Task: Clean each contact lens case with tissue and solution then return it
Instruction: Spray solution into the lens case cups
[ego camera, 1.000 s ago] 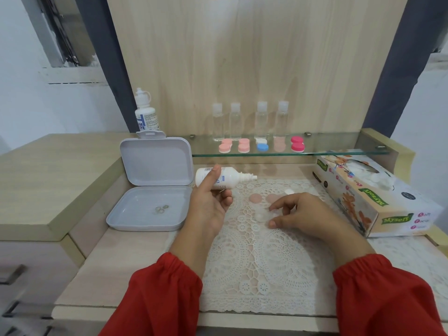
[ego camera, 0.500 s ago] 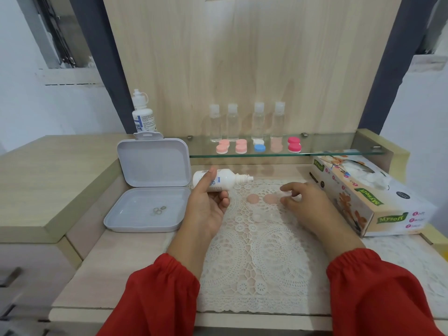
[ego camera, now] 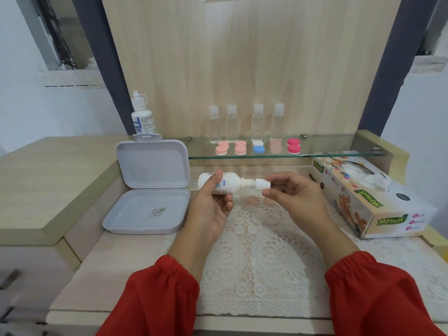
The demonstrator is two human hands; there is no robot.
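Note:
My left hand (ego camera: 211,207) grips a small white solution bottle (ego camera: 230,184), held sideways above the lace mat with its threaded neck pointing right. My right hand (ego camera: 295,197) pinches the bottle's white cap (ego camera: 262,184) at the neck's tip. Under the hands, an opened clear lens case (ego camera: 265,217) lies on the mat, with its two pink lids (ego camera: 253,199) just behind it. Several closed lens cases stand on the glass shelf: pink ones (ego camera: 221,148), a blue and white one (ego camera: 258,147) and a magenta one (ego camera: 293,146).
A grey hinged box (ego camera: 148,187) lies open at the left with small rings inside. A tissue box (ego camera: 368,202) sits at the right. Several clear bottles (ego camera: 244,122) line the glass shelf (ego camera: 339,154); a larger solution bottle (ego camera: 142,116) stands behind the grey box.
My right hand left the lens case on the mat, rose to the bottle's tip and now pinches the cap. My left hand kept hold of the bottle.

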